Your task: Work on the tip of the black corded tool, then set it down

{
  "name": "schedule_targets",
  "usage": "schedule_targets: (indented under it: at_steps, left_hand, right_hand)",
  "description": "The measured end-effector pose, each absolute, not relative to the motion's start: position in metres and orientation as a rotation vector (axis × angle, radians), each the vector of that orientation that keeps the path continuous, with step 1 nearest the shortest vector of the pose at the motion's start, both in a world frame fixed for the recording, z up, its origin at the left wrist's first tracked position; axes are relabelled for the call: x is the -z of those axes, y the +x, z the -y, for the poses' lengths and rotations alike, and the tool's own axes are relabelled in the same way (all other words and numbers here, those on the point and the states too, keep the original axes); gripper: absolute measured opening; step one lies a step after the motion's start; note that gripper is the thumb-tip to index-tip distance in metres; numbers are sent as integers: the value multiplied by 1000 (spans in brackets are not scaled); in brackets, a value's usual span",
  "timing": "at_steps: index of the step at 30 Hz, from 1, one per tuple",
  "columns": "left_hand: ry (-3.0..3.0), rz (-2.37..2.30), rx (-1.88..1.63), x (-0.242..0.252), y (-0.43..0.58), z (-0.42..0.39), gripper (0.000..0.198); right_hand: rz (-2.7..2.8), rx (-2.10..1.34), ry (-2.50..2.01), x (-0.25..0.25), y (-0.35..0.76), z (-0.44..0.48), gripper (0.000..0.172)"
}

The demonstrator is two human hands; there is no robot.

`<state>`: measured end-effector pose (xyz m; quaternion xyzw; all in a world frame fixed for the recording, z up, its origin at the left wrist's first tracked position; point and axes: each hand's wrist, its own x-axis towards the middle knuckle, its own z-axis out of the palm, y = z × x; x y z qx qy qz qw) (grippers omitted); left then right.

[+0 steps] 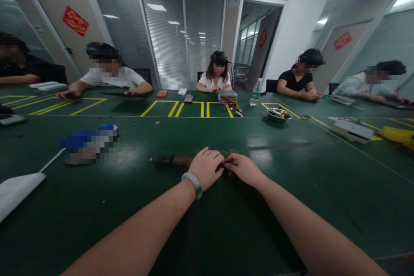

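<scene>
A long dark tool [173, 161] with a black nose, a small metal tip and a brownish barrel lies across the green table, looking like an electric screwdriver. Its tip points left. My left hand [207, 164], with a pale green bangle [193, 184] on the wrist, is closed over the right part of the barrel and hides it. Just beside it, my right hand [242, 167] pinches at the tool's dark right end with thumb and fingers. What exactly lies between those fingertips is hidden.
A blurred blue-and-white packet [93, 142] and a white object [19, 189] lie at left. Farther off are a metal bowl of small parts [279, 114], a water bottle [255, 92], a grey box with wires [227, 97] and a white box [352, 130]. Several people sit opposite.
</scene>
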<state>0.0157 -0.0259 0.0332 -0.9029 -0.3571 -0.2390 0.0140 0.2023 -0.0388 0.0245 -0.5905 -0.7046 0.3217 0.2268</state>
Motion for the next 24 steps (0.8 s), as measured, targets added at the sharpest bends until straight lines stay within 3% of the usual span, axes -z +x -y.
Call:
schedule_targets:
  at_steps: [5,14,24]
  left_hand:
    - [-2851,1094,723,-30,17,24,12]
    - [-2915,1145,755,-29,16,20,13]
    - [-2927,1180,725,-29,18,19,11]
  right_hand:
    - [1905,-919,-1630,-30,210,44,22]
    - [1874,-945,-1628,-27,221,42,12]
    - [1884,-637,-1853,-30,208,49,16]
